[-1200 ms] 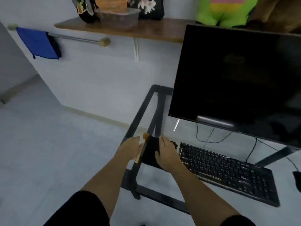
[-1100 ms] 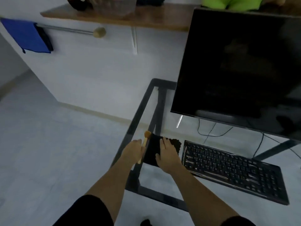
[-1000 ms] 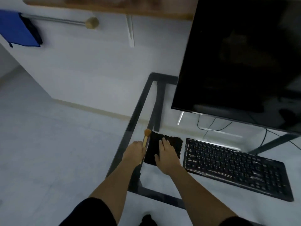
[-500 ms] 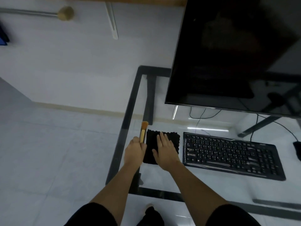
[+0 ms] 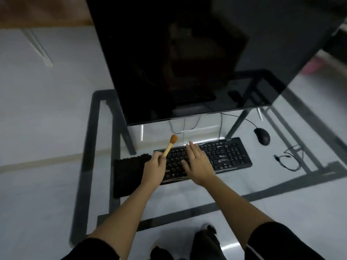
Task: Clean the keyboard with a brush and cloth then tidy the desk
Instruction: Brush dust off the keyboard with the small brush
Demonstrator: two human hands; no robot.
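Observation:
A black keyboard (image 5: 227, 154) lies on the glass desk (image 5: 249, 188) in front of the monitor. My left hand (image 5: 155, 168) is closed on the wooden handle of a small brush (image 5: 170, 145), whose orange bristles point up and away over the keyboard's left end. My right hand (image 5: 197, 162) rests flat, fingers spread, on the left half of the keyboard. A black cloth (image 5: 128, 174) lies flat on the desk just left of the keyboard, partly under my left wrist.
A large dark monitor (image 5: 197, 59) stands close behind the keyboard. A black mouse (image 5: 262, 136) sits to the right, and a loose black cable (image 5: 289, 158) lies beyond it. The desk's black frame (image 5: 88, 151) runs along the left edge.
My right hand left the cloth and moved right onto the keyboard. My left hand lifted the brush off the desk and carried it toward the keyboard. The view tilted down and swung right.

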